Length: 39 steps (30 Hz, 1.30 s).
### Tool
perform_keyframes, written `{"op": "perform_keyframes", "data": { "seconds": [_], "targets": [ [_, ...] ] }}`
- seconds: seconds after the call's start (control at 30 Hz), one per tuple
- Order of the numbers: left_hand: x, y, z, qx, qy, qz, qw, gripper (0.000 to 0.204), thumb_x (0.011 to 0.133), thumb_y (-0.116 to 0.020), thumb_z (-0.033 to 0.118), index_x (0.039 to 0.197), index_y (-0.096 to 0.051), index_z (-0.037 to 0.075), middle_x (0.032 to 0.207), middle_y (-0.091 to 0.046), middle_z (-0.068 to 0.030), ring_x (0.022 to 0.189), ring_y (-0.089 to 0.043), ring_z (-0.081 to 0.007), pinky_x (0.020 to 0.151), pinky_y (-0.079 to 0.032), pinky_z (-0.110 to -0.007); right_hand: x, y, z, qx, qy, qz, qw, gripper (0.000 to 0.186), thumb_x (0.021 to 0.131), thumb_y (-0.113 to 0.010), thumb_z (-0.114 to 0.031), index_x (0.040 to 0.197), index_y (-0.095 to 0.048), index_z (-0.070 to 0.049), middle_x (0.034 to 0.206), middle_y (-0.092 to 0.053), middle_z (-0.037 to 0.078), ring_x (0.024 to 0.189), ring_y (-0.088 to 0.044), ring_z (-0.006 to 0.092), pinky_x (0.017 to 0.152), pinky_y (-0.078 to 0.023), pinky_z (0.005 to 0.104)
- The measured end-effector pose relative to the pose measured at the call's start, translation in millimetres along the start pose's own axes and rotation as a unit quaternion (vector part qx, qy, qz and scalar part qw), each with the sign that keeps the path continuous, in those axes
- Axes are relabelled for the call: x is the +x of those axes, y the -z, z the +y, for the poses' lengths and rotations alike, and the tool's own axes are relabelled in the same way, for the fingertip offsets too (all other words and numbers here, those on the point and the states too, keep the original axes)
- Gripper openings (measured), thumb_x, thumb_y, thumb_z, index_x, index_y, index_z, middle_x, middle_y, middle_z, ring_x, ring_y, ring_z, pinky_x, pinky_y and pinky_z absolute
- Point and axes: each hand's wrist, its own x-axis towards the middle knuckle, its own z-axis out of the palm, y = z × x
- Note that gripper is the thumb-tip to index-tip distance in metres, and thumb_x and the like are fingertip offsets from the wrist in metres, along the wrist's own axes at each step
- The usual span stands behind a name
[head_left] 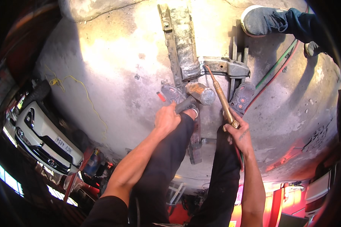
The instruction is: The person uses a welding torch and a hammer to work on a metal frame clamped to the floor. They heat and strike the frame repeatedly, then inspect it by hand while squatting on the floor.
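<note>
My left hand (167, 120) is closed round the dark handle of a sledgehammer (201, 94), whose rusty, worn head hangs above the floor between my shoes. My right hand (238, 131) grips a brass gas torch (221, 95) near its valve end. Its slim copper-coloured tip points at a metal bracket (216, 66), close to a bright spot; whether they touch I cannot tell. That bracket extends rightward from a long, worn steel beam (182, 38) lying on the floor. Part of the beam's near end is hidden behind the hammer and my leg.
Green and red hoses (277, 68) run along the right side. Another person's shoe (263, 22) stands at the upper right, beside steel bars (235, 47). A white car (45, 138) is at the left, near a yellow cord (81, 84). A small red object (161, 96) lies by my left shoe.
</note>
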Motion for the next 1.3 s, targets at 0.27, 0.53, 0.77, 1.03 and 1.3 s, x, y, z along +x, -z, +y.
{"op": "perform_keyframes", "data": {
  "seconds": [0.27, 0.53, 0.77, 1.03, 1.3],
  "targets": [
    [2.8, 6.6, 12.0, 0.002, -0.027, 0.012, 1.0, 0.029, 0.081, -0.063, 0.012, 0.105, -0.071, -0.002, 0.084, -0.072, -0.0295, 0.085, -0.071, -0.0488, 0.081, -0.055, -0.057, -4.7, 0.7, 6.6, -0.031, -0.015, 0.003, 0.999, 0.066, 0.087, -0.07, 0.0, 0.152, -0.06, -0.01, 0.079, -0.067, 0.004, 0.05, -0.056, 0.0112, 0.044, -0.045, 0.0284],
    [3.0, 17.5, 24.5, 0.033, -0.066, 0.016, 0.997, 0.03, 0.077, -0.067, 0.011, 0.105, -0.071, 0.002, 0.08, -0.071, -0.0253, 0.083, -0.071, -0.0468, 0.079, -0.055, -0.055, -1.0, 1.5, 11.3, -0.005, -0.009, -0.011, 1.0, 0.066, 0.091, -0.07, -0.002, 0.155, -0.056, -0.009, 0.078, -0.067, 0.004, 0.047, -0.056, 0.0112, 0.042, -0.045, 0.0278],
    [-69.2, 66.2, 88.4, 0.003, -0.264, -0.036, 0.964, 0.023, 0.078, -0.072, 0.014, 0.094, -0.06, 0.004, 0.078, -0.069, -0.02, 0.073, -0.071, -0.0421, 0.065, -0.056, -0.053, 3.4, 13.1, 26.6, -0.027, -0.054, -0.016, 0.998, 0.065, 0.089, -0.07, -0.002, 0.153, -0.057, -0.005, 0.1, -0.071, 0.007, 0.076, -0.064, 0.0137, 0.069, -0.052, 0.0278],
    [-87.6, 66.1, 171.8, -0.121, -0.589, 0.107, 0.792, 0.013, 0.076, -0.067, 0.017, 0.083, -0.056, 0.015, 0.071, -0.049, -0.0027, 0.062, -0.057, -0.0213, 0.056, -0.045, -0.038, 13.4, 14.2, 37.3, 0.064, 0.065, -0.029, 0.995, 0.067, 0.088, -0.071, -0.001, 0.154, -0.055, -0.001, 0.104, -0.072, 0.003, 0.082, -0.061, 0.0079, 0.074, -0.051, 0.024],
    [65.4, 9.7, -29.1, 0.209, -0.201, -0.02, 0.957, 0.019, 0.078, -0.067, 0.012, 0.095, -0.067, 0.004, 0.072, -0.069, -0.0248, 0.071, -0.07, -0.0453, 0.066, -0.056, -0.055, 9.8, 22.6, 18.3, -0.012, -0.019, -0.02, 1.0, 0.068, 0.09, -0.071, -0.003, 0.155, -0.056, -0.01, 0.078, -0.066, 0.0, 0.052, -0.056, 0.0075, 0.048, -0.046, 0.0254]
  ]
}}
